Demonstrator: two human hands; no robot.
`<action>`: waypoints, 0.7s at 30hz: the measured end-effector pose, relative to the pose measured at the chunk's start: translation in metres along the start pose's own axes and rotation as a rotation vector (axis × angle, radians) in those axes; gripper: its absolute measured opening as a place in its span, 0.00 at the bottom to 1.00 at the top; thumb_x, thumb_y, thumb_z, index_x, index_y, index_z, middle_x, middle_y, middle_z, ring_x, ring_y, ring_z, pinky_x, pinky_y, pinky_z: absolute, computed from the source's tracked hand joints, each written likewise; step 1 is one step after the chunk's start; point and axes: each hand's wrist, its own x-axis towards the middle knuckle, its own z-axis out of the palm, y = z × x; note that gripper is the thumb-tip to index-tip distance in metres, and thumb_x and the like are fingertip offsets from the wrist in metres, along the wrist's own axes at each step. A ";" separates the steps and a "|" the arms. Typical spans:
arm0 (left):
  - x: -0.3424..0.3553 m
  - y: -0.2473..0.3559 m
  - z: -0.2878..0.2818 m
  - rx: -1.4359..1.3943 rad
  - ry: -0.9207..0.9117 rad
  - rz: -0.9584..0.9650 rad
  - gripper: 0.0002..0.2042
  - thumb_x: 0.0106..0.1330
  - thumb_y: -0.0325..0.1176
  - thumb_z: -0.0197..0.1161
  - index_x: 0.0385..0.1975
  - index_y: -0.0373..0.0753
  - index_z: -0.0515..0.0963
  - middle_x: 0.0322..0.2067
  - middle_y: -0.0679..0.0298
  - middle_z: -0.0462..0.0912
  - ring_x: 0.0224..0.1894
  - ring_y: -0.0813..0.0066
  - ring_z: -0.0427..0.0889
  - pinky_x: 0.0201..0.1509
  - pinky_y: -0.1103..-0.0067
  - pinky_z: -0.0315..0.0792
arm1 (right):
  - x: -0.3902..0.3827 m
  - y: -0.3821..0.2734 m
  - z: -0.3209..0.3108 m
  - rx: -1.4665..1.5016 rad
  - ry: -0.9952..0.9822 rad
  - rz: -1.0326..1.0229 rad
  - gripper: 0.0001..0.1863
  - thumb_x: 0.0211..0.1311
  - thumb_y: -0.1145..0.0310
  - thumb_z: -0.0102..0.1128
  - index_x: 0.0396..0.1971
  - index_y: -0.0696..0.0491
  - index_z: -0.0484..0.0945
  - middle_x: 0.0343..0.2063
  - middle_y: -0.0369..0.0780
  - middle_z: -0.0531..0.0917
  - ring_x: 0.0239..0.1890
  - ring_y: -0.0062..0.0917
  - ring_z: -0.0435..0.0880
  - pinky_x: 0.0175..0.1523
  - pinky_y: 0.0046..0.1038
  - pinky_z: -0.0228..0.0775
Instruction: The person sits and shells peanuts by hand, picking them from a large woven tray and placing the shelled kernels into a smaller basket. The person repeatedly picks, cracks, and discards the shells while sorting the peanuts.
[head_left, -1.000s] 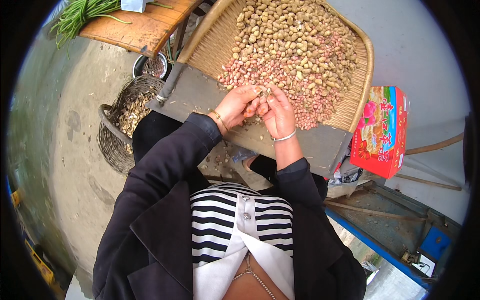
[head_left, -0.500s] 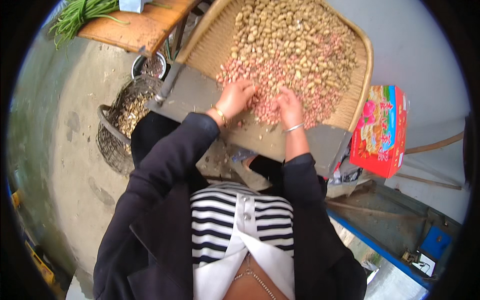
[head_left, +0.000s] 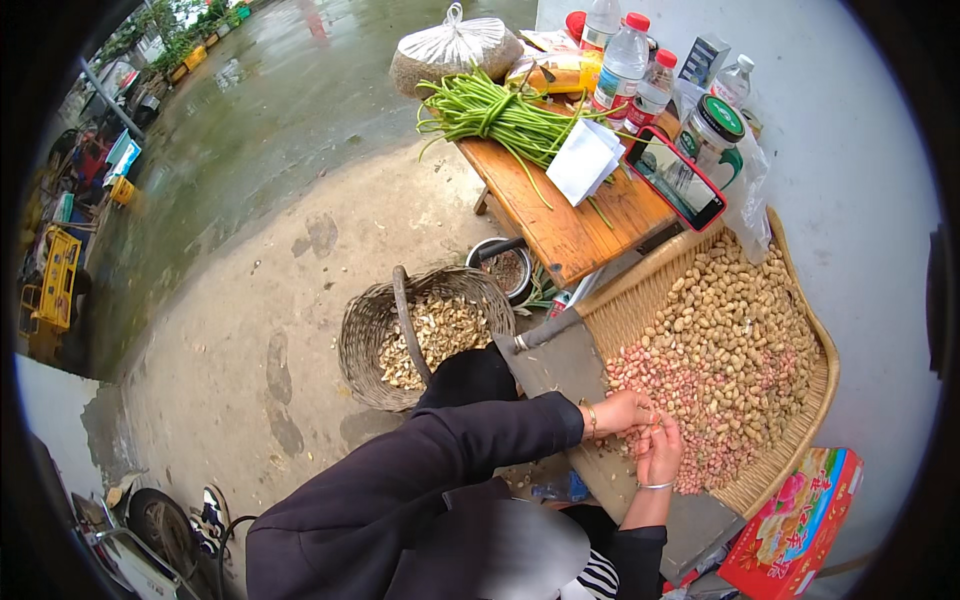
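My left hand and my right hand meet over the near edge of a wide woven tray. The fingers of both are pinched, fingertips almost touching. Whatever is between them is too small to make out. Just beyond my hands lie pink shelled peanut kernels, and farther back a heap of unshelled peanuts. A bracelet circles each wrist. The tray's grey front flap lies below my forearms.
Left of the tray stands a handled wicker basket of empty shells, with a metal bowl behind it. A wooden table holds green stalks, bottles, a jar and a phone. A red box sits at the tray's right.
My view has swung left, showing more of the table, basket and wet yard. My hands, apart over the kernels before, have come together at the fingertips.
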 end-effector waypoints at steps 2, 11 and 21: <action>-0.003 0.004 0.001 0.011 0.025 0.016 0.08 0.62 0.35 0.52 0.27 0.37 0.69 0.13 0.71 0.69 0.13 0.87 0.62 0.13 0.87 0.53 | 0.005 0.005 -0.002 0.020 0.019 0.000 0.14 0.58 0.73 0.46 0.45 0.55 0.65 0.16 0.33 0.70 0.13 0.14 0.64 0.17 0.14 0.58; -0.012 0.022 0.002 0.275 0.106 0.005 0.06 0.55 0.34 0.53 0.25 0.38 0.72 0.14 0.68 0.73 0.12 0.85 0.65 0.11 0.84 0.57 | 0.007 0.012 -0.013 -0.034 0.012 0.007 0.18 0.56 0.74 0.47 0.48 0.57 0.64 0.18 0.33 0.71 0.13 0.14 0.66 0.16 0.15 0.57; 0.001 0.018 -0.003 -0.170 0.042 -0.039 0.06 0.60 0.31 0.51 0.25 0.36 0.70 0.16 0.68 0.71 0.14 0.87 0.62 0.13 0.88 0.55 | 0.012 -0.010 0.001 0.100 0.002 0.041 0.21 0.58 0.75 0.47 0.51 0.62 0.59 0.20 0.37 0.71 0.16 0.18 0.66 0.21 0.19 0.57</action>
